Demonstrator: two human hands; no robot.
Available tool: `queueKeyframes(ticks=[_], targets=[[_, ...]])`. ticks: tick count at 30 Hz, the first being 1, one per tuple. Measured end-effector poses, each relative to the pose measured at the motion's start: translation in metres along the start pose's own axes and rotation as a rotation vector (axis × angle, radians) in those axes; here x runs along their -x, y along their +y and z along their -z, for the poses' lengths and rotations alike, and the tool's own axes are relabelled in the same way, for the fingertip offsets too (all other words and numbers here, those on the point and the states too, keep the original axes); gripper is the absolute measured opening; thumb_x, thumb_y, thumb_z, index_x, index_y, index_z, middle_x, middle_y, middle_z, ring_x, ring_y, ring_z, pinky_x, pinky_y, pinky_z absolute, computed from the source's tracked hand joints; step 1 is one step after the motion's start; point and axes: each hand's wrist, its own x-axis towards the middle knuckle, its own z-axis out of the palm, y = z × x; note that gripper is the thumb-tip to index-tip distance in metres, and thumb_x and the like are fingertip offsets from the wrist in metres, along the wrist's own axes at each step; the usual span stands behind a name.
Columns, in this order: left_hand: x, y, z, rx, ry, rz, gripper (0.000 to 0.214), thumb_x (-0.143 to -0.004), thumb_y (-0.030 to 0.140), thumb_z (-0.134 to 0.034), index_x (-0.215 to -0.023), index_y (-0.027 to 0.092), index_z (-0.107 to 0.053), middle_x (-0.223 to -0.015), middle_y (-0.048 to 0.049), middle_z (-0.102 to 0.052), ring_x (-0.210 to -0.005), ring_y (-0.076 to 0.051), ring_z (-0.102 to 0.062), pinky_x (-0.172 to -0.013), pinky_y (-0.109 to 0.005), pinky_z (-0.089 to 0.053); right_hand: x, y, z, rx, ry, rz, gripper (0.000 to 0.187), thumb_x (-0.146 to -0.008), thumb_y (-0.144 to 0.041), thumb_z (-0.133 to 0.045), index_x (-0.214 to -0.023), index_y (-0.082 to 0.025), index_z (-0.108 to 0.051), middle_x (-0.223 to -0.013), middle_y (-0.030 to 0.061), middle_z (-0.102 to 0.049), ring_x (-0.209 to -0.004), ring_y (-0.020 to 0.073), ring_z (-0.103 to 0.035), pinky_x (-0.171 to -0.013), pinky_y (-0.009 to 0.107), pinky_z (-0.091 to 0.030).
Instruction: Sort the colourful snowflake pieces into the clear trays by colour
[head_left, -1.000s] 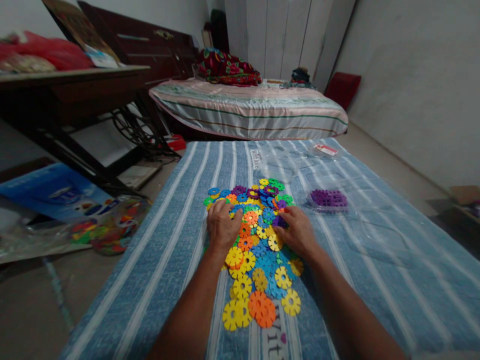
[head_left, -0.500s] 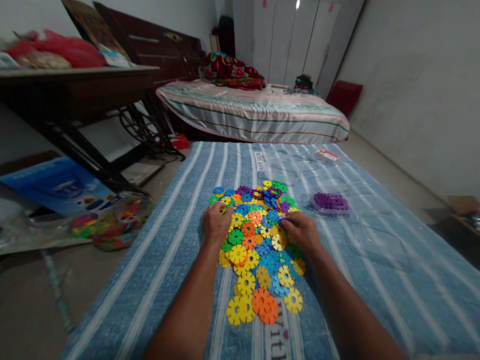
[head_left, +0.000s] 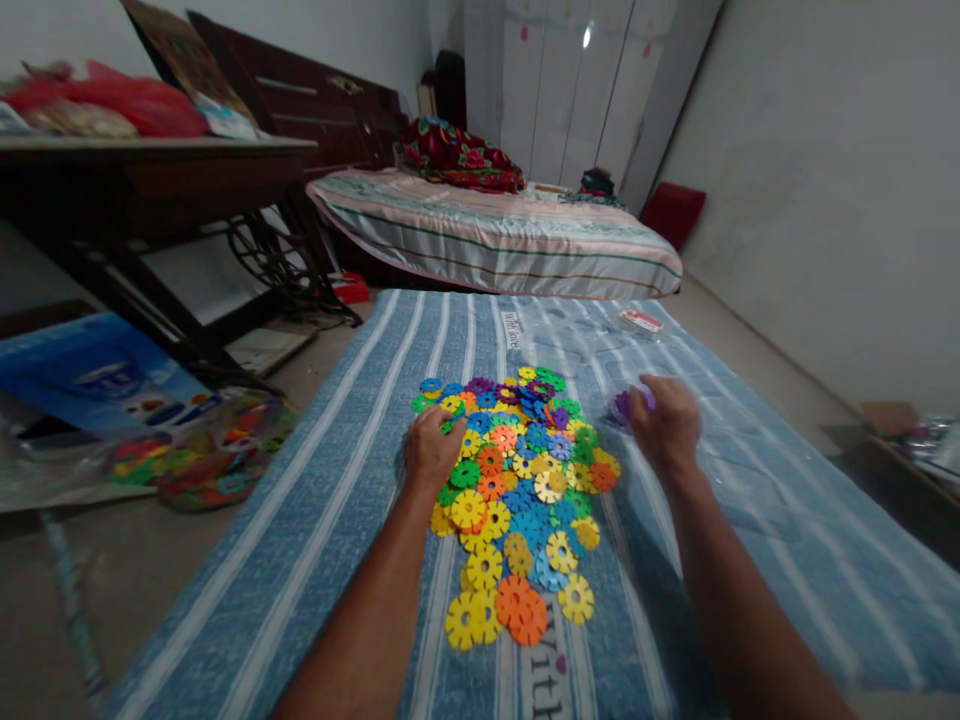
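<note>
A heap of flat, notched plastic discs point(head_left: 517, 490) in yellow, orange, blue, green and purple lies on a blue striped bedsheet point(head_left: 337, 520). My left hand point(head_left: 430, 452) rests on the heap's left edge, fingers curled over a green and yellow disc. To the right of the heap my right hand point(head_left: 664, 424) is raised, fingers pinched on a purple disc point(head_left: 648, 398). It hovers over a small pile of purple discs point(head_left: 622, 405) in clear plastic, mostly hidden behind the hand.
A clear plastic bag point(head_left: 592, 335) with a red label lies at the sheet's far end. A bag of coloured discs point(head_left: 202, 455) and a blue box point(head_left: 97, 385) sit on the floor left. A dark table point(head_left: 150, 170) and a second bed point(head_left: 495, 225) stand beyond.
My right hand left the heap and moved right and away to the purple pile, carrying a purple disc. My left hand has stayed on the heap's left edge.
</note>
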Motion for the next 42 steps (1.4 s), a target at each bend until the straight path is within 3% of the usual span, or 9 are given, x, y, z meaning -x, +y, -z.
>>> queueKeyframes(ticks=[7, 11, 15, 21, 29, 34, 37, 39, 42], targets=[[0.000, -0.004, 0.000, 0.094, -0.031, -0.004, 0.018, -0.078, 0.037, -0.062, -0.086, 0.022, -0.070, -0.119, -0.0093, -0.075, -0.121, -0.026, -0.065, -0.109, -0.037, -0.046, 0.034, -0.050, -0.021, 0.049, -0.545, 0.030, 0.020, -0.094, -0.025, -0.055, -0.098, -0.019, -0.074, -0.100, 0.0116, -0.073, -0.095, 0.0243, -0.063, -0.082, 0.031, -0.045], [0.000, -0.006, -0.001, 0.129, -0.039, 0.003, 0.018, -0.076, 0.038, -0.064, -0.084, 0.023, -0.070, -0.120, -0.0077, -0.075, -0.122, -0.026, -0.065, -0.110, -0.037, -0.046, 0.028, -0.065, -0.033, 0.179, -0.729, -0.006, 0.025, -0.095, -0.033, -0.060, -0.109, -0.016, -0.071, -0.114, 0.0154, -0.070, -0.108, 0.0269, -0.060, -0.084, 0.032, -0.043], [-0.001, -0.006, -0.002, 0.161, -0.052, 0.002, 0.018, -0.076, 0.039, -0.065, -0.080, 0.023, -0.071, -0.122, -0.0075, -0.075, -0.121, -0.026, -0.065, -0.109, -0.037, -0.046, 0.029, -0.065, -0.045, 0.208, -0.809, -0.026, 0.029, -0.098, -0.038, -0.057, -0.108, -0.015, -0.071, -0.111, 0.0144, -0.071, -0.107, 0.0259, -0.062, -0.082, 0.031, -0.043], [0.001, -0.002, -0.003, 0.205, -0.063, 0.002, 0.017, -0.075, 0.039, -0.063, -0.077, 0.024, -0.071, -0.118, -0.0040, -0.076, -0.117, -0.023, -0.067, -0.106, -0.033, -0.048, 0.036, -0.057, -0.050, 0.192, -0.769, 0.002, 0.023, -0.098, -0.029, -0.055, -0.097, -0.016, -0.074, -0.104, 0.0126, -0.073, -0.097, 0.0225, -0.066, -0.076, 0.028, -0.041], [0.003, 0.004, 0.001, 0.235, -0.094, 0.032, 0.017, -0.074, 0.038, -0.060, -0.072, 0.024, -0.070, -0.107, -0.0031, -0.079, -0.110, -0.023, -0.068, -0.100, -0.031, -0.049, 0.046, -0.046, -0.036, 0.093, -0.623, 0.091, 0.027, -0.097, -0.027, -0.054, -0.080, -0.020, -0.073, -0.086, 0.0081, -0.072, -0.081, 0.0188, -0.064, -0.073, 0.027, -0.041], [0.005, 0.008, 0.004, 0.227, -0.094, 0.019, 0.022, -0.075, 0.041, -0.057, -0.068, 0.023, -0.067, -0.095, -0.0017, -0.077, -0.098, -0.021, -0.069, -0.095, -0.029, -0.049, 0.021, -0.016, -0.022, 0.019, -0.267, 0.110, 0.028, -0.094, -0.027, -0.050, -0.076, -0.019, -0.071, -0.076, 0.0082, -0.069, -0.075, 0.0207, -0.060, -0.073, 0.030, -0.042], [0.006, 0.011, 0.005, 0.201, -0.105, 0.008, 0.024, -0.076, 0.043, -0.055, -0.066, 0.023, -0.064, -0.087, -0.0012, -0.075, -0.091, -0.020, -0.069, -0.092, -0.030, -0.049, 0.003, 0.000, -0.013, 0.122, -0.079, 0.017, 0.025, -0.091, -0.025, -0.050, -0.092, -0.016, -0.073, -0.085, 0.0122, -0.070, -0.082, 0.0251, -0.060, -0.079, 0.035, -0.044], [0.006, 0.013, 0.005, 0.187, -0.115, 0.004, 0.025, -0.076, 0.044, -0.054, -0.064, 0.023, -0.063, -0.083, -0.0011, -0.074, -0.089, -0.020, -0.068, -0.091, -0.030, -0.049, 0.001, 0.001, -0.010, 0.152, -0.064, -0.011, 0.027, -0.090, -0.024, -0.051, -0.102, -0.014, -0.072, -0.092, 0.0146, -0.071, -0.088, 0.0274, -0.061, -0.083, 0.038, -0.045], [0.006, 0.013, 0.006, 0.194, -0.107, -0.001, 0.026, -0.076, 0.045, -0.055, -0.062, 0.023, -0.061, -0.088, -0.0021, -0.075, -0.094, -0.021, -0.068, -0.092, -0.030, -0.049, 0.017, -0.014, -0.016, 0.042, -0.226, 0.070, 0.025, -0.091, -0.022, -0.052, -0.103, -0.016, -0.073, -0.098, 0.0141, -0.072, -0.095, 0.0266, -0.062, -0.087, 0.036, -0.046]])
